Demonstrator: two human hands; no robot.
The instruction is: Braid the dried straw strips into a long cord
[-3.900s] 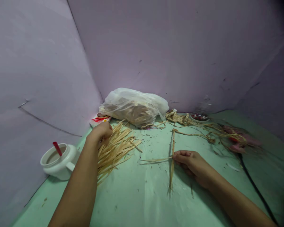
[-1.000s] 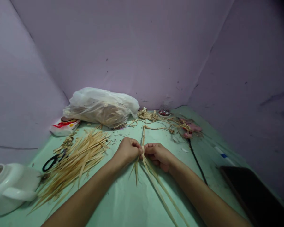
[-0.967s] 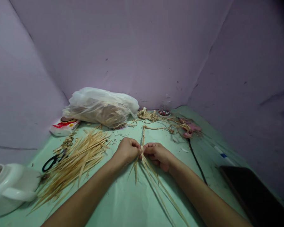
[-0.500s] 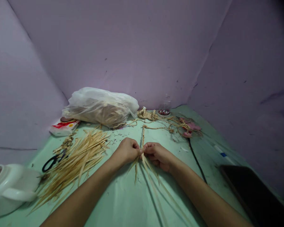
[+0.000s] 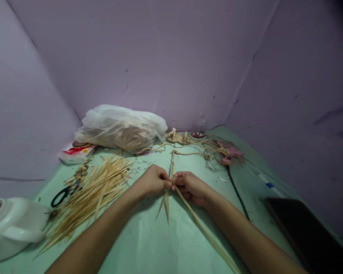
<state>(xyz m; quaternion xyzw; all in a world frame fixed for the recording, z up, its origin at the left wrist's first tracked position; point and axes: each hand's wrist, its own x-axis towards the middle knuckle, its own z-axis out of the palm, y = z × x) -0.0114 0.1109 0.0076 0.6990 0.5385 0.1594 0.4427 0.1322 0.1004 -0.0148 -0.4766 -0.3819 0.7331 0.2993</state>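
Note:
A thin braid of dried plant fibre point(image 5: 173, 163) runs straight toward me in the middle of the table. My left hand point(image 5: 155, 179) pinches it at its near end, thumb and forefinger together. Close beside it, fingertips nearly meeting, my right hand point(image 5: 191, 185) pinches the same spot with curled fingers. Loose strips point(image 5: 201, 223) trail from between the hands toward the lower right. Shorter strip ends point(image 5: 165, 205) hang below my left hand. The exact crossing of the strips is hidden by the fingertips.
Left lie a pile of dried strips point(image 5: 100, 190), scissors point(image 5: 61, 196), a white ceramic pot point(image 5: 17, 228) and a small box point(image 5: 77, 153). Behind stand a plastic bag point(image 5: 122, 127) and a bead container point(image 5: 198, 134). Tangled cords point(image 5: 211, 146) and a dark phone-like slab point(image 5: 305, 232) are right.
The long strips, spread apart before, now lie together in one band toward the lower right. The short ends have shifted slightly right. Both hands stay at the braid's near end.

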